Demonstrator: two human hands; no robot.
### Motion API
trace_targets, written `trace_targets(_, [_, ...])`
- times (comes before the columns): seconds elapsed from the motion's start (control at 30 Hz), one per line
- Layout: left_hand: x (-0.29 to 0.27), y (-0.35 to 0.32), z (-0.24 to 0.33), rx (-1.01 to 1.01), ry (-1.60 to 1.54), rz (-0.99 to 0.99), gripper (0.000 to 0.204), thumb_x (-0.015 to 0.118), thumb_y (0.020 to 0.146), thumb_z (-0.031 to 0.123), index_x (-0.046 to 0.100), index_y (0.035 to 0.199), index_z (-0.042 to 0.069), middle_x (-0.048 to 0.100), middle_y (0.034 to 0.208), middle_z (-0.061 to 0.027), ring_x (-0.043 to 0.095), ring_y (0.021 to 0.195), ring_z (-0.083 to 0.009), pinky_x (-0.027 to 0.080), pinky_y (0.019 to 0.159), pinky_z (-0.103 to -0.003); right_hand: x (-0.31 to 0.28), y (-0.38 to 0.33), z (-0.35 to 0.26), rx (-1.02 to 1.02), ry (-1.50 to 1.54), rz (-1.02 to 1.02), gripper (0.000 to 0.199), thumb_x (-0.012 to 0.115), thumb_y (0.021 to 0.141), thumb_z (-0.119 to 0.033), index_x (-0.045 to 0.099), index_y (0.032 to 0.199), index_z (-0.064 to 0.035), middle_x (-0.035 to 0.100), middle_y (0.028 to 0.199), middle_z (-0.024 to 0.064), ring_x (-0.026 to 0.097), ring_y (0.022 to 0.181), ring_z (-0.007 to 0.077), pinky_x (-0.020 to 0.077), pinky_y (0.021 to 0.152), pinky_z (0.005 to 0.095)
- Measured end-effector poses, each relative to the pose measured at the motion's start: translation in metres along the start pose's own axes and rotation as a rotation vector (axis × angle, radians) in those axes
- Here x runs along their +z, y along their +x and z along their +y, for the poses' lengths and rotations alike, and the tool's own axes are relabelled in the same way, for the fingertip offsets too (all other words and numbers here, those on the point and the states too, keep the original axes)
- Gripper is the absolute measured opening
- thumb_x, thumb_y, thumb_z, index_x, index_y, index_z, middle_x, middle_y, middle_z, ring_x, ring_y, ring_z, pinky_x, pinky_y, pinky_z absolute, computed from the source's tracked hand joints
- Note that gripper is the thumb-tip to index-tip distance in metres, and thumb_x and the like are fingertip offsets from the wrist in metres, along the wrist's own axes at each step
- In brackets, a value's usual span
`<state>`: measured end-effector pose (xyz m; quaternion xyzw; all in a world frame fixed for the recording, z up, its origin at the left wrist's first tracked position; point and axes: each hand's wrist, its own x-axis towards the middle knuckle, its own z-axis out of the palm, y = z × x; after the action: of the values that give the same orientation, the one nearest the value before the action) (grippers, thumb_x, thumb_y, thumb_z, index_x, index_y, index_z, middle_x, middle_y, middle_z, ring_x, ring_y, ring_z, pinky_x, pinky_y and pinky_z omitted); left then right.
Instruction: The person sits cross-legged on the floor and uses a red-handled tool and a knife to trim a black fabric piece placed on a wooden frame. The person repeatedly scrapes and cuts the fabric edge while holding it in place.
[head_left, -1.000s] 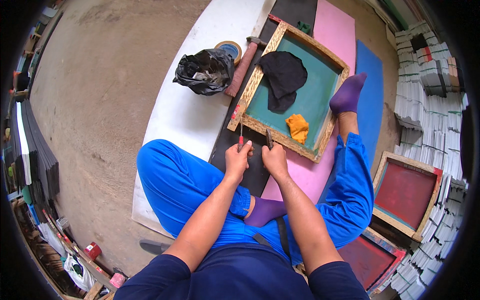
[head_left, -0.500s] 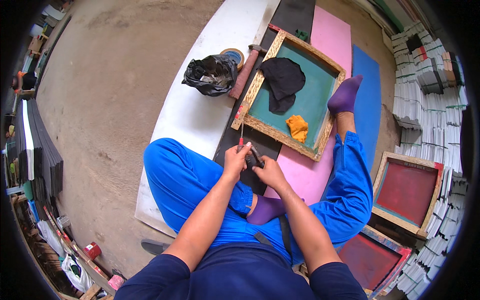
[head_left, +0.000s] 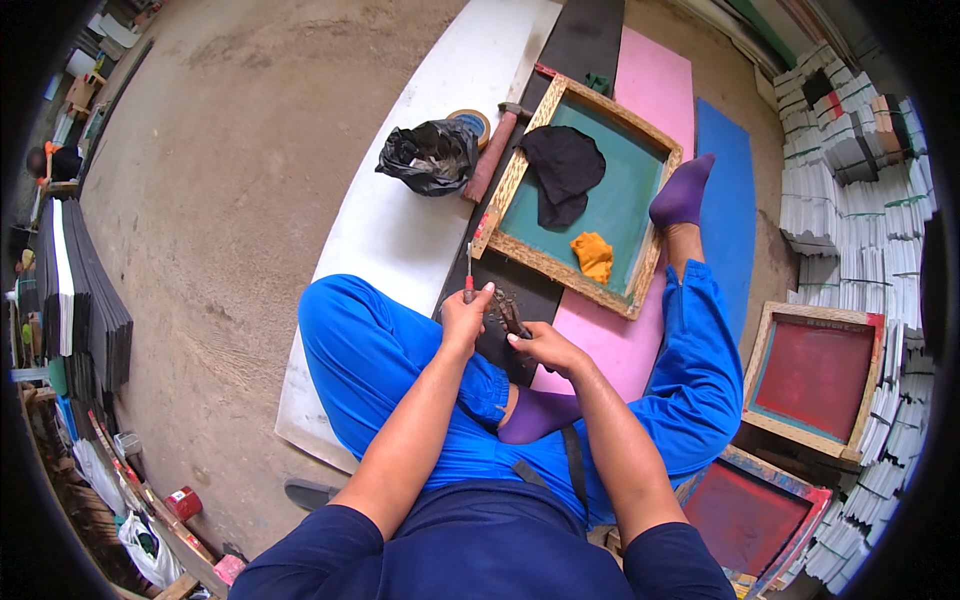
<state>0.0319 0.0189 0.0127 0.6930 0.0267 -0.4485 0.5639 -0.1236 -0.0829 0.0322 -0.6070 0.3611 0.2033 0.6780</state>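
My left hand (head_left: 463,320) is closed round the handle of a screwdriver (head_left: 468,285), red at the handle, its thin metal shaft pointing away from me. In my right hand (head_left: 550,350) is a dark, worn pair of pliers (head_left: 513,318), gripped at its near end. The two hands are close together but apart, above a black sheet. Just beyond them lies a wooden-framed screen (head_left: 520,258) with a green mesh. On the mesh rest a black cloth (head_left: 565,175) and a small crumpled yellow cloth (head_left: 592,257).
Left of the frame are a hammer (head_left: 492,160), a tape roll (head_left: 470,124) and a black plastic bag (head_left: 425,160). White, black, pink (head_left: 650,100) and blue (head_left: 722,190) sheets lie beneath. Two red-meshed frames (head_left: 808,378) and stacked white bundles (head_left: 815,190) stand right.
The pliers have opened out from the left hand, their far end now showing more. My left hand has shifted slightly left and lower with the screwdriver. The view has moved slightly.
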Motion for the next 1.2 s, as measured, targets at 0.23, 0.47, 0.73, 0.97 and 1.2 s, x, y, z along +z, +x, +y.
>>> trace_targets(0.23, [0.003, -0.006, -0.001, 0.062, 0.117, -0.118, 0.025, 0.075, 0.087, 0.025, 0.067, 0.079, 0.003, 0.062, 0.066, -0.0022, 0.045, 0.041, -0.0077, 0.033, 0.038, -0.026, 0.0, 0.001, -0.004, -0.081, -0.146, 0.065, 0.033, 0.063, 0.095, -0.033, 0.062, 0.108, -0.0027, 0.06, 0.078, 0.0018, 0.054, 0.064, 0.0106, 0.0427, 0.051, 0.0287])
trace_targets(0.47, [0.008, 0.0, -0.009, 0.173, 0.07, 0.05, 0.026, 0.073, 0.09, 0.028, 0.065, 0.079, 0.005, 0.059, 0.063, -0.0005, 0.044, 0.04, -0.007, 0.032, 0.037, -0.025, -0.001, -0.002, -0.018, 0.022, -0.072, 0.033, 0.03, 0.062, 0.096, -0.029, 0.062, 0.112, -0.0038, 0.062, 0.083, 0.0025, 0.056, 0.073, 0.012, 0.0464, 0.058, 0.0293])
trace_targets(0.73, [0.008, 0.0, 0.002, 0.044, -0.057, -0.001, 0.028, 0.072, 0.091, 0.029, 0.064, 0.079, 0.005, 0.058, 0.064, 0.0006, 0.045, 0.04, -0.007, 0.034, 0.036, -0.024, -0.044, 0.012, -0.017, 0.164, -0.018, 0.194, 0.036, 0.06, 0.099, -0.032, 0.054, 0.12, -0.0031, 0.065, 0.104, 0.0115, 0.067, 0.087, 0.0226, 0.0553, 0.066, 0.0389])
trace_targets(0.97, [0.015, -0.002, 0.004, 0.003, -0.069, -0.042, 0.029, 0.072, 0.091, 0.03, 0.065, 0.078, 0.005, 0.058, 0.064, 0.0003, 0.045, 0.04, -0.0075, 0.034, 0.036, -0.024, -0.07, 0.019, -0.044, 0.295, -0.159, 0.248, 0.036, 0.058, 0.098, -0.031, 0.056, 0.115, -0.0002, 0.066, 0.102, 0.0152, 0.07, 0.084, 0.0268, 0.0539, 0.062, 0.0423])
trace_targets(1.2, [0.015, 0.001, 0.004, 0.012, -0.082, -0.042, 0.03, 0.07, 0.092, 0.03, 0.064, 0.078, 0.004, 0.058, 0.064, -0.0002, 0.046, 0.04, -0.0077, 0.034, 0.036, -0.024, -0.069, 0.024, -0.064, 0.315, -0.221, 0.262, 0.038, 0.059, 0.097, -0.03, 0.056, 0.114, 0.003, 0.065, 0.086, 0.0134, 0.068, 0.07, 0.0263, 0.0549, 0.053, 0.0453])
